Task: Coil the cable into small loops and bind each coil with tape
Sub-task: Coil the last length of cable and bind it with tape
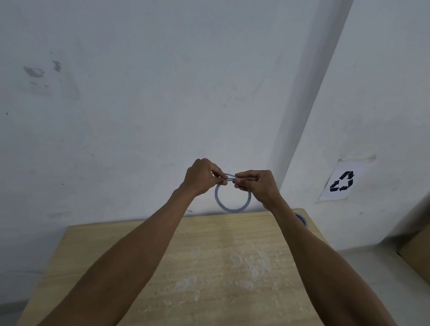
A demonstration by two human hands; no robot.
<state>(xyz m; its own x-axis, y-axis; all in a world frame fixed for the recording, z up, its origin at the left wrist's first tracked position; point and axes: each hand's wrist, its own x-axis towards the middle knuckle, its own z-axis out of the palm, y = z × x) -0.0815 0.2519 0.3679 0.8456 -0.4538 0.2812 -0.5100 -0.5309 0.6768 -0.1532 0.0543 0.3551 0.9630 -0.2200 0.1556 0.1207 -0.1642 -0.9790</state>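
A person's left hand (200, 178) and right hand (258, 185) pinch the top of a grey, ribbed-looking cable (231, 209) wound into a small round coil, held up above the far edge of a pale wooden counter (201, 276) with a scuffed, whitish-blotched surface. A blue tape roll (301, 218) peeks out behind the right forearm. On the white wall, a taped paper sheet (342, 182) bears a black recycling symbol; a cardboard box (424, 243) sits at right, its contents unseen.
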